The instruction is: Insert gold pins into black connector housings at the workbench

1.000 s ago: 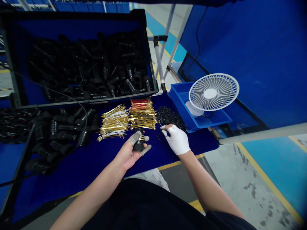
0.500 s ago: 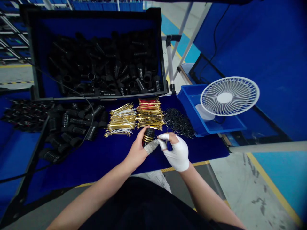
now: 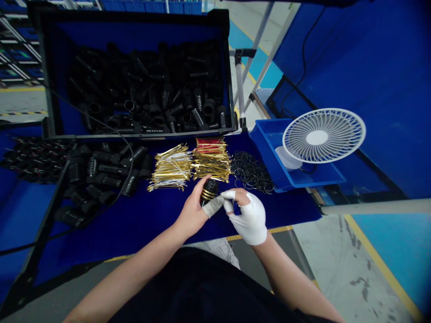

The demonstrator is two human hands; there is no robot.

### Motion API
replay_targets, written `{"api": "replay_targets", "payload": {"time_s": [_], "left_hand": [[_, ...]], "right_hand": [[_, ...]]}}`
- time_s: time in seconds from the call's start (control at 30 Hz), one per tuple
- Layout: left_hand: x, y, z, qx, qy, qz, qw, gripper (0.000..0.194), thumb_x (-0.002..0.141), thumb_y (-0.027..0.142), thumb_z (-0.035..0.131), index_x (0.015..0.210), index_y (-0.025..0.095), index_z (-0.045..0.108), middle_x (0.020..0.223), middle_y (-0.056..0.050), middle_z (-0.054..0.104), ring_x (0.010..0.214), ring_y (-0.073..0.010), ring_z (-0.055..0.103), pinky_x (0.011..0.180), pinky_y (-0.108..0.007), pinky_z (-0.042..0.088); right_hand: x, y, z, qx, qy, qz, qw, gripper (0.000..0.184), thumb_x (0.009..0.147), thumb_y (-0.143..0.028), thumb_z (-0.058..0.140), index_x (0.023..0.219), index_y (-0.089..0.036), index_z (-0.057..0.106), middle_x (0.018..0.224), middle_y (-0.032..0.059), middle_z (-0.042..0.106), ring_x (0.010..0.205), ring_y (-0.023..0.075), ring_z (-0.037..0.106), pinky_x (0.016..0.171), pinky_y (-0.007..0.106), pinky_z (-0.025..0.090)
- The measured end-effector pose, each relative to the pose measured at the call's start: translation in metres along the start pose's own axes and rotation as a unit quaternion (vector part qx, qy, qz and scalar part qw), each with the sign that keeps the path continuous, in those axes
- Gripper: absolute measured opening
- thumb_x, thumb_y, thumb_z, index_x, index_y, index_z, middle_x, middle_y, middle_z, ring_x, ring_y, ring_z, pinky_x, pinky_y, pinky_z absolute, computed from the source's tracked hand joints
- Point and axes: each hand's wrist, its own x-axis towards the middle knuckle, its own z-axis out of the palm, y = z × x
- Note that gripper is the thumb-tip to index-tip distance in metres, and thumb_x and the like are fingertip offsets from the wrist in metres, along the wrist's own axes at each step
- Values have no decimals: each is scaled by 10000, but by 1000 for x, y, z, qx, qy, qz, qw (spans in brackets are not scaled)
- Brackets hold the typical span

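Observation:
My left hand (image 3: pixel 193 208), with finger cots on at least the thumb, is wrapped round a black cylindrical part (image 3: pixel 209 190) with gold bands. My right hand (image 3: pixel 247 215), in a white glove with bare skin showing at a finger, pinches at the right side of this part, its fingertips against my left thumb. The black ring it took up is mostly hidden by the fingers. Just beyond lies a heap of black rings (image 3: pixel 252 172). Behind my left hand are bundles of gold and white strips (image 3: pixel 171 168) and gold and red strips (image 3: pixel 211 159).
A black-rimmed blue bin (image 3: pixel 141 137) full of black ribbed parts stands at the back. More ribbed parts (image 3: pixel 111 169) lie at left under a hanging cable (image 3: pixel 132 154). To the right, a white fan (image 3: pixel 323 136) leans over a blue tray (image 3: pixel 306 183).
My right hand has moved from the ring heap to the banded part with a black ring. My left hand has turned the part and brought it right. The view has shifted left.

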Motion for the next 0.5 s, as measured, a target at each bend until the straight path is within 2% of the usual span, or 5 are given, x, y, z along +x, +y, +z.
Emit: {"api": "replay_targets", "payload": {"time_s": [0.17,0.27,0.33,0.4,0.5], "left_hand": [[-1,3,0,-9,5,-4,1000,615,773,301,805,1351,257,600,1431,-71,578,1347,-288,498,1161,-373,329],[-2,3,-1,20,-8,9,1000,546,825,313,759,1346,260,606,1386,-65,609,1295,-276,535,1141,-368,353],[-2,4,-1,17,-19,1,1000,506,851,328,730,1339,261,617,1369,-68,614,1203,-262,586,1053,-341,437],[-4,7,-3,-17,-49,-30,998,520,861,349,714,1362,264,606,1345,-85,618,963,-216,659,846,-298,525],[-9,15,-6,-68,-111,-78,988,592,879,405,684,1436,259,547,1169,-100,684,613,-133,608,616,-267,503]], "right_hand": [[2,-6,2,14,3,20,1000,236,855,-110,572,1031,-258,627,925,41,728,849,200,700,785,345,548],[7,-9,5,75,32,103,991,193,869,-173,619,1046,-252,618,908,32,720,843,200,695,821,355,558],[10,-9,7,135,37,170,975,284,840,-251,698,1108,-233,607,940,36,715,865,207,691,844,366,560],[11,-8,8,205,-13,215,955,408,834,-335,722,1203,-211,598,1001,51,716,858,210,690,819,371,567],[10,-10,8,293,-107,235,921,453,872,-395,672,1277,-200,613,1030,64,725,816,208,697,779,368,576]]}}
